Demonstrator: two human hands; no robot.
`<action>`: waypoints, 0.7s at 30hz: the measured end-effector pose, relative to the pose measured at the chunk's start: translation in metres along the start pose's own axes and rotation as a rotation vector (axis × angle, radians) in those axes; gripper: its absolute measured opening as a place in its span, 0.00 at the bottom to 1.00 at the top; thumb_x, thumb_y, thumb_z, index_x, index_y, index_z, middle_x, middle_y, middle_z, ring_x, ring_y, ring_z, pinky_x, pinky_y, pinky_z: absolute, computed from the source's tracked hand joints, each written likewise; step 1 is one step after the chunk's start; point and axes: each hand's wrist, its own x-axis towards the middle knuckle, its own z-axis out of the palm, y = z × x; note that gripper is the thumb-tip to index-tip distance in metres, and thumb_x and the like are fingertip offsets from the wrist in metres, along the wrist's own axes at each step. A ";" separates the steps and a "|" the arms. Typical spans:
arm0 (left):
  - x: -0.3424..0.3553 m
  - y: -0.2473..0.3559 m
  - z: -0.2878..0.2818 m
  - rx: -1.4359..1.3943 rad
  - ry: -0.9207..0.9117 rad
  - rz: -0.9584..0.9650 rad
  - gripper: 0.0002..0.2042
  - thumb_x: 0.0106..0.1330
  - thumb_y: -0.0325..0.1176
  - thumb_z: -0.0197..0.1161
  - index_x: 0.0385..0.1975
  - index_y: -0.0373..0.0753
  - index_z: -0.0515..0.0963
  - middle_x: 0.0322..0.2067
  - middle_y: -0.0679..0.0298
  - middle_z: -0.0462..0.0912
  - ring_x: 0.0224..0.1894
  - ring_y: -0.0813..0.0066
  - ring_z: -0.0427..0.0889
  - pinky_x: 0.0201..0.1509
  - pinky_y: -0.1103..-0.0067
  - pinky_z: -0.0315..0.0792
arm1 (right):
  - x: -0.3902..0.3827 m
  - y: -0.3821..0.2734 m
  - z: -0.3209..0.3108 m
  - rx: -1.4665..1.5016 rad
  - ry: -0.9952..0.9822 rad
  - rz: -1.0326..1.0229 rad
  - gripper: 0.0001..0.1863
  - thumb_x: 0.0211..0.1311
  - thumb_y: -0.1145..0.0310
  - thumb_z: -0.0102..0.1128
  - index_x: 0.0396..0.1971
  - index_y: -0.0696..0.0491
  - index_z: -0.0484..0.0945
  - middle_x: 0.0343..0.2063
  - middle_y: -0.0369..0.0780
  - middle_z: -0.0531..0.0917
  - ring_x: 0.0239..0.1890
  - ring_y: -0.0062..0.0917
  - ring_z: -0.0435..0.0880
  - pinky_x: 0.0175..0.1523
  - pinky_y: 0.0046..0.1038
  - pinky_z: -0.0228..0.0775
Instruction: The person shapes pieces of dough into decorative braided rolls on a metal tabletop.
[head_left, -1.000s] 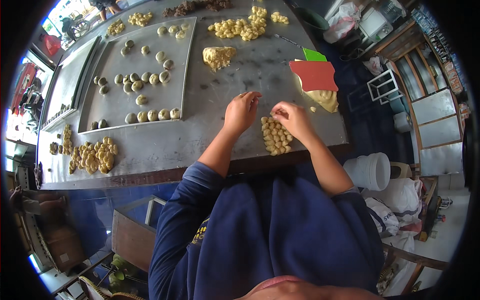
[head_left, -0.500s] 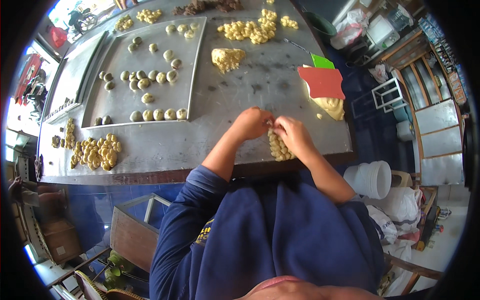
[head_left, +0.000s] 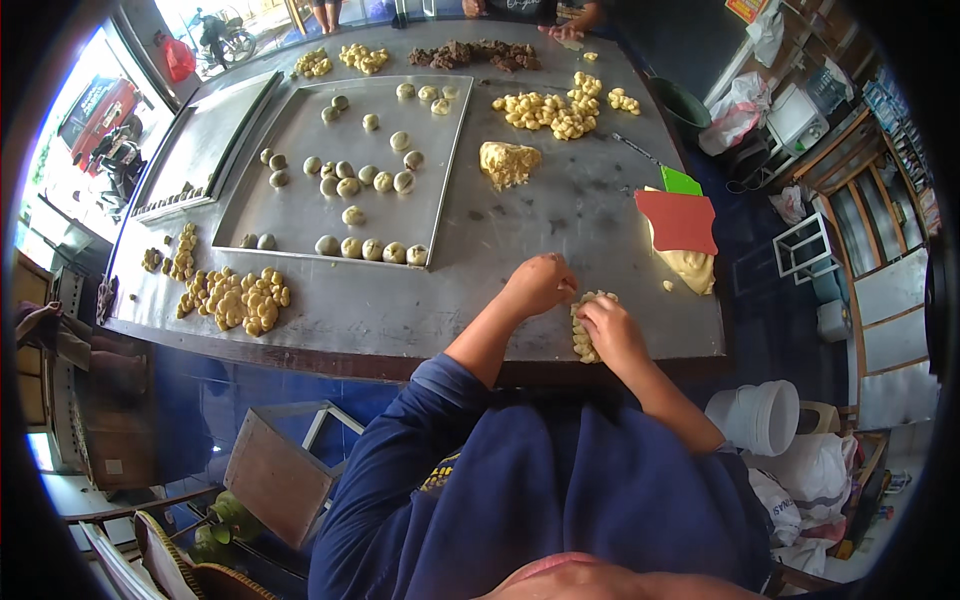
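My left hand [head_left: 536, 284], fingers curled, is raised just left of a block of small pale dough pieces [head_left: 583, 346] on the steel table [head_left: 510, 240]; what it holds is hidden. My right hand [head_left: 610, 330] is over that block with fingers pinched on a dough piece. Beyond them lie a rough crumbly yellow lump [head_left: 508, 163], and at the right a pale dough mass [head_left: 688, 270] partly under a red scraper [head_left: 676, 220] and a green scraper [head_left: 682, 180]. A metal tray [head_left: 290, 200] holds several rounded balls, left of my hands.
Yellow pieces lie in heaps [head_left: 545, 112] at the back and front left [head_left: 230, 300], beside brown pieces [head_left: 470, 56] at the back. Another tray [head_left: 205, 135] is at left. Other people's hands and legs [head_left: 580, 22] show at the far edge. A bucket [head_left: 750, 410] stands by the right floor side.
The view has shifted, bringing the table's far edge and other people into sight. My left hand has moved from touching my right hand to slightly apart from it, above and left.
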 end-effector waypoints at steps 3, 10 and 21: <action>0.004 0.014 -0.008 -0.114 0.132 -0.046 0.06 0.58 0.28 0.62 0.32 0.39 0.84 0.32 0.57 0.85 0.36 0.60 0.84 0.41 0.71 0.76 | -0.006 0.001 0.004 -0.030 0.045 -0.010 0.04 0.54 0.77 0.63 0.31 0.56 0.80 0.30 0.41 0.80 0.40 0.38 0.80 0.45 0.37 0.73; 0.008 0.022 -0.012 -0.426 0.246 -0.224 0.07 0.62 0.23 0.57 0.35 0.33 0.82 0.28 0.55 0.85 0.27 0.71 0.86 0.32 0.77 0.77 | 0.003 0.001 -0.027 0.078 0.041 0.025 0.04 0.56 0.77 0.62 0.31 0.57 0.80 0.31 0.43 0.82 0.38 0.40 0.80 0.43 0.34 0.72; 0.007 0.019 -0.007 -0.184 0.335 -0.158 0.10 0.62 0.25 0.58 0.42 0.38 0.82 0.31 0.57 0.85 0.30 0.66 0.84 0.38 0.73 0.76 | -0.017 -0.004 -0.014 0.062 -0.015 0.068 0.06 0.58 0.74 0.60 0.35 0.54 0.81 0.37 0.45 0.82 0.43 0.42 0.80 0.45 0.38 0.72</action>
